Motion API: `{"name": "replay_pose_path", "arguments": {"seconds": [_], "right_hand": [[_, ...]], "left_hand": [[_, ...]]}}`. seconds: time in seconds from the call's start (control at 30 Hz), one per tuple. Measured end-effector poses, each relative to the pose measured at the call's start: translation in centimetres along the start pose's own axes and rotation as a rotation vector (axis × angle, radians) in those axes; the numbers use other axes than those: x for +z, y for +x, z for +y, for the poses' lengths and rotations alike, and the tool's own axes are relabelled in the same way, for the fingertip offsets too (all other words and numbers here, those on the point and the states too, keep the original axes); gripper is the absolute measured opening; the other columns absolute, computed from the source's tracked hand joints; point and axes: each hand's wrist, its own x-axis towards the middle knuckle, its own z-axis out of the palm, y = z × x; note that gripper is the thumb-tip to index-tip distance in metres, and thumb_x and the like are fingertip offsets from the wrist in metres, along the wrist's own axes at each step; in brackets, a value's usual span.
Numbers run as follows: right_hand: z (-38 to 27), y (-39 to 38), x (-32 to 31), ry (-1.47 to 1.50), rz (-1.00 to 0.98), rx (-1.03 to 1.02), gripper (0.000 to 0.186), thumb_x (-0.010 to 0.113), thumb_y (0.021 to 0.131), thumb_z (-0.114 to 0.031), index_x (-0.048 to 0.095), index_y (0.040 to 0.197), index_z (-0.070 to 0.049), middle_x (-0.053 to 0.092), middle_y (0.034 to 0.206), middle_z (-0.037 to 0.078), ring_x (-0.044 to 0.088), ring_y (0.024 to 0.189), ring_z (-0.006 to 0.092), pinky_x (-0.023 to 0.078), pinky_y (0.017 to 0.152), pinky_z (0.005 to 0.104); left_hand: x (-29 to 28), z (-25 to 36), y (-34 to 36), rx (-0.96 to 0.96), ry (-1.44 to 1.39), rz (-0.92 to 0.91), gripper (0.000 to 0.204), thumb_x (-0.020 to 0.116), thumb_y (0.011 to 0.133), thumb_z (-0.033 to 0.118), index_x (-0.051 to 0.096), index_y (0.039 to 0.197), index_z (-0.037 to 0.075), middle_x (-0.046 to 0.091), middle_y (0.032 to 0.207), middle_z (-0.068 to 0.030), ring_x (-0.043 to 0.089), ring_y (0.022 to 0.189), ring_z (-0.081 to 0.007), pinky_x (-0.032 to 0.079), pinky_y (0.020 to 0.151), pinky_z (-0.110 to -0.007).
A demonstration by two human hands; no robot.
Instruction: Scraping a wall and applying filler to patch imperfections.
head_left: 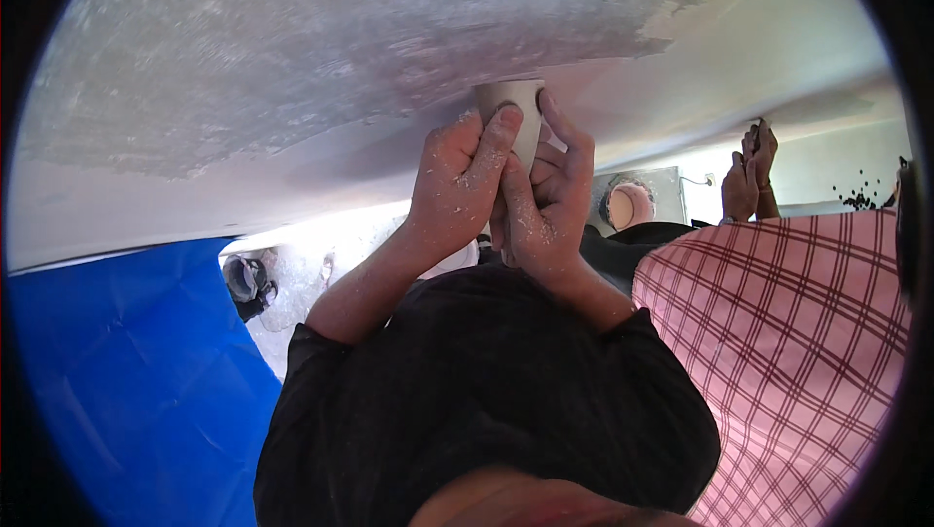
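Both hands are raised in front of my chest, gripping one pale, smooth, tapering piece [528, 128] like a scraper blade; its exact kind is unclear. Its wide end meets the wall surface [389, 50], where a rough grey coat borders a smoother pale area. My left hand [455, 179] is closed on its left side, thumb lying across its face. My right hand [553, 198] wraps its right and lower side, with the index finger reaching up along the edge. White flecks dust both hands. The lower end of the piece is hidden by my fingers.
Close on my right is another person in a pink checked garment [778, 303], their hands [749, 175] raised to the same wall. A bucket of pinkish material [630, 204] stands between us. Blue sheeting [136, 371] hangs at left, beside a dark-rimmed bucket [245, 279].
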Motion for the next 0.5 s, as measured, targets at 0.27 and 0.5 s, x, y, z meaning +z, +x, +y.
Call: {"name": "replay_pose_path", "arguments": {"seconds": [0.27, 0.5], "right_hand": [[-1.7, 1.5, -4.2, -0.054, -0.026, -0.064, 0.054, 0.045, 0.096, 0.006, 0.022, 0.145, 0.000, 0.064, 0.083, 0.015, 0.050, 0.044, 0.0057, 0.036, 0.038, 0.0175], [-1.8, 0.9, -6.1, -0.007, -0.032, -0.077, 0.055, 0.044, 0.096, 0.008, 0.021, 0.145, 0.000, 0.063, 0.097, 0.020, 0.050, 0.044, 0.0057, 0.037, 0.038, 0.0185]], "left_hand": [[4.7, 1.0, 1.4, -0.014, -0.172, -0.004, 0.043, 0.048, 0.104, 0.027, 0.056, 0.072, -0.001, 0.059, 0.055, -0.0057, 0.055, 0.042, -0.0097, 0.040, 0.036, -0.025], [6.2, 2.1, 0.9, -0.005, -0.097, -0.029, 0.043, 0.048, 0.104, 0.025, 0.057, 0.071, -0.001, 0.059, 0.054, -0.0065, 0.055, 0.042, -0.0106, 0.041, 0.035, -0.025]]}}
